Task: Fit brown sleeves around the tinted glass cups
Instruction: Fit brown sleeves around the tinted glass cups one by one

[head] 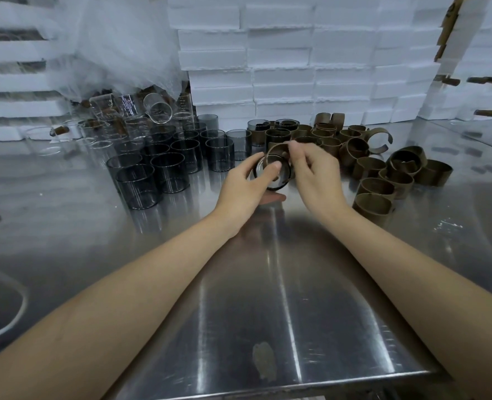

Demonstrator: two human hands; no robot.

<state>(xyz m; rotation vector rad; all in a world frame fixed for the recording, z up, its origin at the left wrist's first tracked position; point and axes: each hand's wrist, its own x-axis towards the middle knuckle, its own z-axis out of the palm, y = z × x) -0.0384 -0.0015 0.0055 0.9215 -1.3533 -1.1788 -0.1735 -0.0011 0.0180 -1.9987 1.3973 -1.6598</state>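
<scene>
So, dead centre of the frame, the left hand (244, 187) grips a tinted cup (280, 179), fingers curled round it, tipped up off the table (267, 284) with its mouth towards the camera. The right hand (317, 174) pinches a brown sleeve (276, 147) at the cup's far edge; can't tell how far it's on. My take: hold the cup steady, start the sleeve square and slide it evenly so it doesn't cock. Bare cups (166, 168) sit left of centre, loose sleeves (383, 180) pile at right.
</scene>
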